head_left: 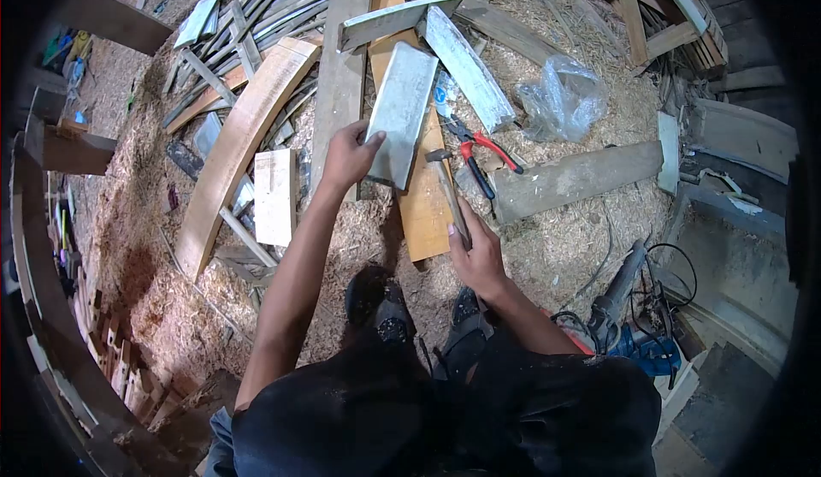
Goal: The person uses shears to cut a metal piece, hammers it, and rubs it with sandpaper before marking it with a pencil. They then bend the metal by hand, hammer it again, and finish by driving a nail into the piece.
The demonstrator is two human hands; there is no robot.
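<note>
My left hand [349, 159] grips the lower left edge of a pale grey-white board [402, 113], its thumb on the face. In my right hand [481, 254] is the handle of a hammer [449, 190], whose head points up beside the board's lower right edge. An orange-brown plank [425, 220] lies beneath the two. Red-and-black pliers [479, 152] rest just right of the hammer head. Two more whitish pieces, one upper board [398, 22] and one slanting board [469, 68], meet above the held board.
Clear plastic bag [564, 100] and a weathered plank [581, 179] lie right. A curved board [248, 148] and short pale block [274, 196] lie left, near piled wood strips. A blue power tool [646, 350] with a cord sits lower right. Shavings cover the ground.
</note>
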